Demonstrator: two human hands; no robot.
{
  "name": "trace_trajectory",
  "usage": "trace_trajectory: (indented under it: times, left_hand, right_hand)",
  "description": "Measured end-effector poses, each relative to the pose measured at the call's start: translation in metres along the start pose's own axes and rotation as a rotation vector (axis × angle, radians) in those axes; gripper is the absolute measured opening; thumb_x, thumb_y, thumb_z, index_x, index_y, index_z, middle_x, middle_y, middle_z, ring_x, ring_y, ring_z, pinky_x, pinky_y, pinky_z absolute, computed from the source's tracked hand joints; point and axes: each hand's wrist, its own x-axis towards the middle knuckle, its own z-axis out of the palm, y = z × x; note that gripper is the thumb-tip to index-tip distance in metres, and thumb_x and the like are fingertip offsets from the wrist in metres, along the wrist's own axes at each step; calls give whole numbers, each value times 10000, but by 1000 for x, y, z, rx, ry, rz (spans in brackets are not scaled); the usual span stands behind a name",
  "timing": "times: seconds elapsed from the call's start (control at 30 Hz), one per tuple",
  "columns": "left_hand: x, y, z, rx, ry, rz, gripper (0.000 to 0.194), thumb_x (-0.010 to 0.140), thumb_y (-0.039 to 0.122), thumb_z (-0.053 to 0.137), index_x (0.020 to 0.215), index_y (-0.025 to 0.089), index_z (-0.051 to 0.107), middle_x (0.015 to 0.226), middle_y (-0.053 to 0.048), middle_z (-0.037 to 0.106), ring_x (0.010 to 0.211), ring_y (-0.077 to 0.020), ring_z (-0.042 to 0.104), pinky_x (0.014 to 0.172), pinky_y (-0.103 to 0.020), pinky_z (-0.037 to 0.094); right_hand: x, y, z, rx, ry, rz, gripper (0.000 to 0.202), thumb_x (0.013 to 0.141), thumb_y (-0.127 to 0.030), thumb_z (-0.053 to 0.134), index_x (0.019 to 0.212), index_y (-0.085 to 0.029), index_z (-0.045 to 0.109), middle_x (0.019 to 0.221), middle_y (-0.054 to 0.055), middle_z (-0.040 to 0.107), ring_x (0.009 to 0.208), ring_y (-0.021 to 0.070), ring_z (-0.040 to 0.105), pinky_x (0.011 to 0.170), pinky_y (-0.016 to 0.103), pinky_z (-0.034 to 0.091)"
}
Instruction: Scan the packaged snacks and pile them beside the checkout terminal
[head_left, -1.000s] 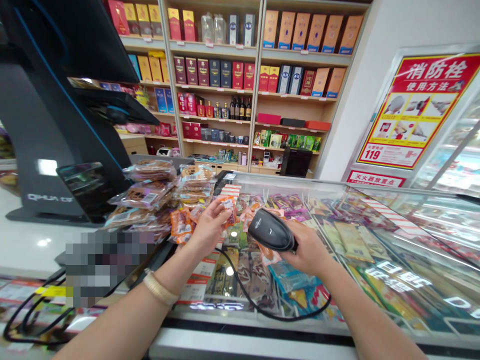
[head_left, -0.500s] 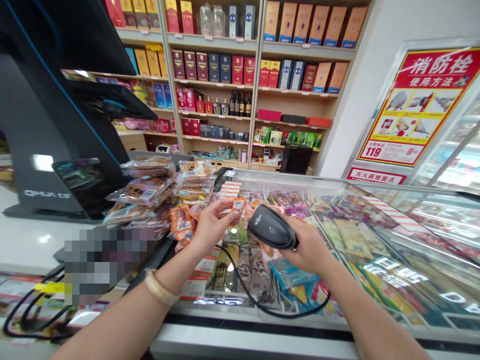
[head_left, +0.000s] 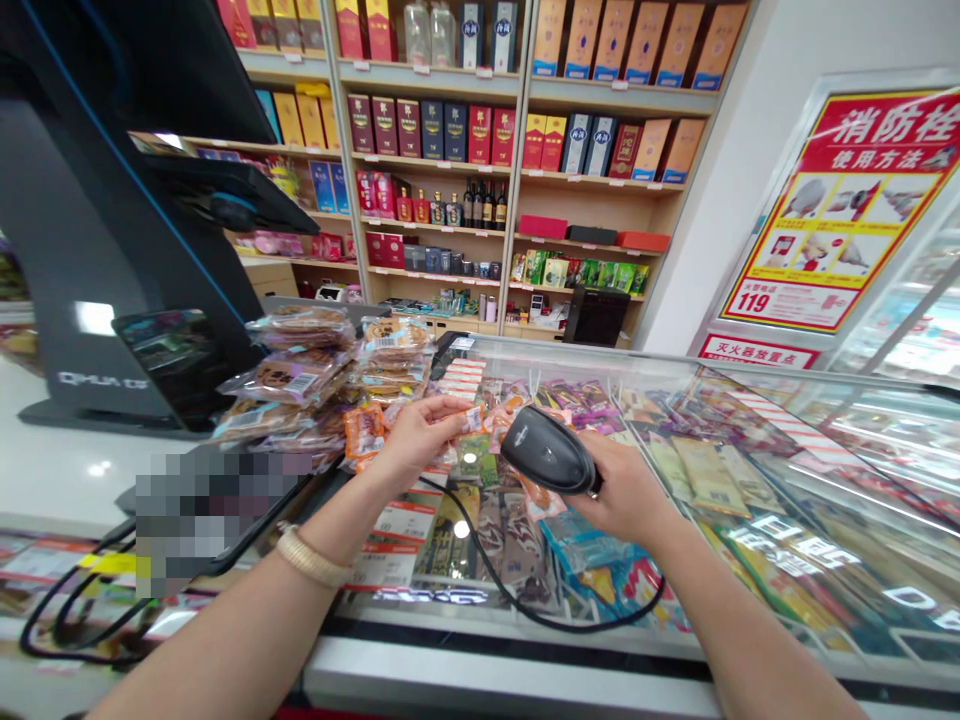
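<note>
A black barcode scanner [head_left: 547, 450] is gripped in my right hand [head_left: 626, 485], its head pointing left over the glass-topped case. My left hand [head_left: 424, 435] pinches a small orange-and-white packet [head_left: 472, 419] just left of the scanner. More orange packets [head_left: 365, 432] lie to the left of my left hand, beside stacks of clear-wrapped flat snacks [head_left: 296, 375]. Part of another pinkish packet [head_left: 541, 497] shows under the scanner. The scanner's black cable [head_left: 517, 600] curves across the glass below both hands.
A black register screen stand [head_left: 97, 260] rises on the white counter [head_left: 67, 470] at the left. Packaged goods fill the glass case [head_left: 720, 480]. Behind it are shelves of boxes and bottles [head_left: 450, 170], and a red poster [head_left: 847, 210] hangs on the right wall.
My left hand has turned slightly, and the packet in it has tilted and shifted a little down. The scanner stays nearly in place. The view has shifted slightly.
</note>
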Motion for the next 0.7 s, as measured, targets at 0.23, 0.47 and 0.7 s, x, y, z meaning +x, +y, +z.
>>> trace_trajectory:
  times: [0.23,0.47,0.7]
  left_hand:
    - [2,2,-8,83,-90,-78,265,525,267,735,741,127,675,487,54,512,380,-18,341,388,-154,201]
    - [2,0,-8,172,-176,-139,216,548,256,696,725,135,666,539,23,580,420,-43,410,418,-164,234]
    - [-2,7,-3,197,-180,-155,177,537,238,660,689,147,666,454,56,515,382,-36,324,397,-168,174]
  right_hand:
    - [-2,-1,-3,-60,-140,-16,147,781,-270,588,907,-196,607,850,74,679,800,215,632,735,310,465]
    - [-2,-6,-2,-72,-209,-25,198,788,-309,622,942,-186,605,872,66,684,769,199,628,675,288,434]
    - [-2,-7,-1,-86,-217,-29,197,794,-320,628,941,-189,612,883,58,687,763,186,628,662,279,423]
